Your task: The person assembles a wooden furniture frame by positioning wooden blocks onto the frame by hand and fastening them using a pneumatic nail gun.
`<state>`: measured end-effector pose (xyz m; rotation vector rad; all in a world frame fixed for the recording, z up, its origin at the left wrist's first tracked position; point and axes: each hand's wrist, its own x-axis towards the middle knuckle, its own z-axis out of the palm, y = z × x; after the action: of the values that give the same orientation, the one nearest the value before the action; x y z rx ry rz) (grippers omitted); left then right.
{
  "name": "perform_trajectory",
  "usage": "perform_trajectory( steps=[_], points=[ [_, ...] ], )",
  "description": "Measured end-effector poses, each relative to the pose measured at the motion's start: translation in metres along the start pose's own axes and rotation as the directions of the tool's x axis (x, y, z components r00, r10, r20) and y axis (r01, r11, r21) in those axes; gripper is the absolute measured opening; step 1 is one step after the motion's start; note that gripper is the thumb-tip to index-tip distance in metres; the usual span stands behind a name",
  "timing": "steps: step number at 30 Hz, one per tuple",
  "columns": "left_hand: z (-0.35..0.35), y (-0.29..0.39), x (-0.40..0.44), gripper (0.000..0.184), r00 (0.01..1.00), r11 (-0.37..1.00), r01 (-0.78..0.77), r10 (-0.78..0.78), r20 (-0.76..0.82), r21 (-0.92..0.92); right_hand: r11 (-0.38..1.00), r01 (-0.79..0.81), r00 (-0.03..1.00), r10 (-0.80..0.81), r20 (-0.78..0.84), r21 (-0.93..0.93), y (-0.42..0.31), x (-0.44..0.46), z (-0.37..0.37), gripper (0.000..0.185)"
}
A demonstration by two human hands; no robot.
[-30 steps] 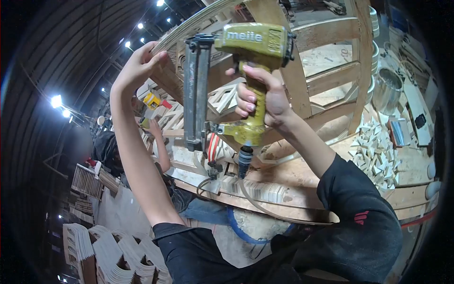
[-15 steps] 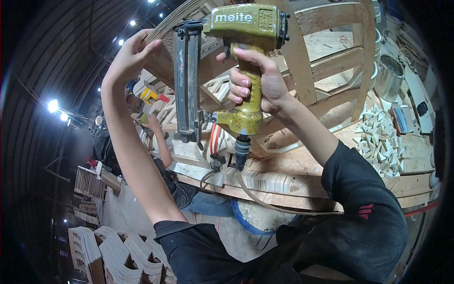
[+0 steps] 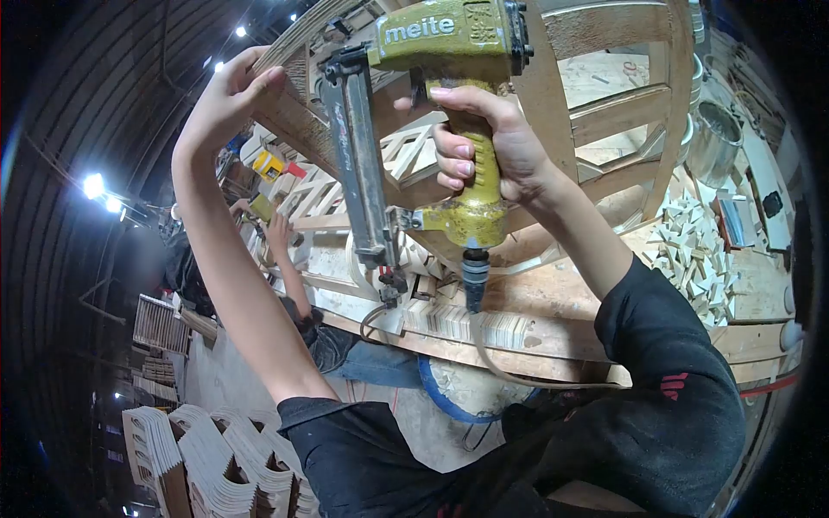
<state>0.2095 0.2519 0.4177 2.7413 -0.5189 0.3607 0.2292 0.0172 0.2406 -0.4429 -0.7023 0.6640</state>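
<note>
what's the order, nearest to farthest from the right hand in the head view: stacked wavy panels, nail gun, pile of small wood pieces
1. Nail gun, gripped in the right hand
2. Pile of small wood pieces, off to the right
3. Stacked wavy panels, at lower left

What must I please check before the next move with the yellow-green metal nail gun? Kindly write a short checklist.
1. Bare right hand closed around the nail gun: ok.
2. Bare left hand holding the brown slatted wooden frame at its edge: ok.
3. Black cylindrical hose coupling joined to the handle's base: ok.
4. Right index finger off the trigger: cannot tell.
5. Left hand safely clear of the long black magazine: cannot tell; depth is unclear.
</note>
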Motion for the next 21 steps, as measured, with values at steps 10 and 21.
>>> perform_trajectory(
  steps=[10,21],
  points=[
    [-0.005,-0.007,0.003,0.044,0.999,1.000,-0.011,0.013,0.050,-0.027,0.990,-0.115,0.993,0.112,-0.035,-0.077,-0.008,-0.001,0.002,0.028],
    [-0.005,-0.006,0.004,0.043,0.999,0.999,-0.028,0.029,0.046,-0.023,0.981,-0.137,0.988,0.125,-0.093,-0.138,-0.005,0.001,0.010,0.041]
  ],
)
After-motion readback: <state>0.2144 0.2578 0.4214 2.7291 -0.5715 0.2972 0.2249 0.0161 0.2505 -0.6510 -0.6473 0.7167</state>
